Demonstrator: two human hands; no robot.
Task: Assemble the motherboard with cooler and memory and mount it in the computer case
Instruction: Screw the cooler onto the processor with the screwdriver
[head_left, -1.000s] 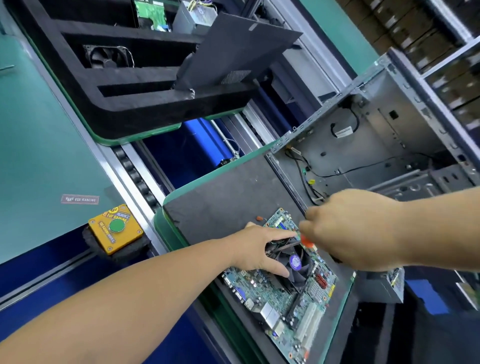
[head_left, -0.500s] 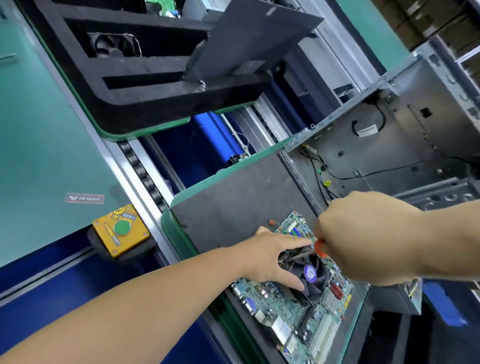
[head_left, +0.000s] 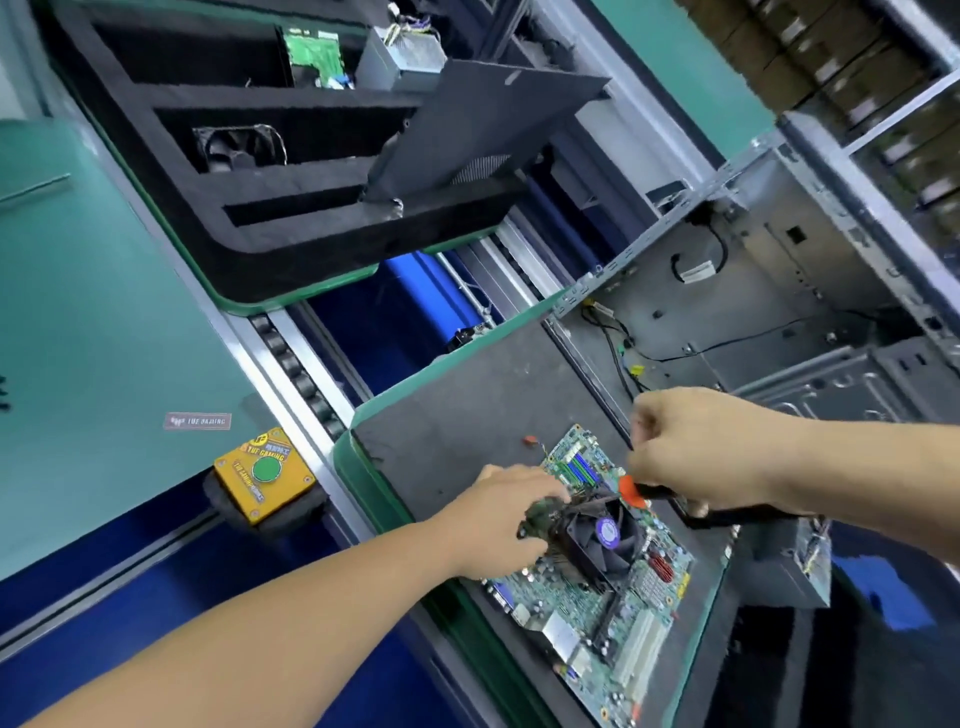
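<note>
The motherboard (head_left: 597, 582) lies on a dark foam tray (head_left: 467, 415), its cooler fan (head_left: 597, 538) gripped at the edge by the left hand (head_left: 498, 519). The right hand (head_left: 696, 447) is fisted round a screwdriver (head_left: 654, 493) above it. Beside the tray, the open computer case (head_left: 779, 312) holds loose cables.

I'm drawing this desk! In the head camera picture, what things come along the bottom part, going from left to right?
Yellow button box → left hand → cooler fan on the motherboard → right hand gripping the screwdriver.
</note>
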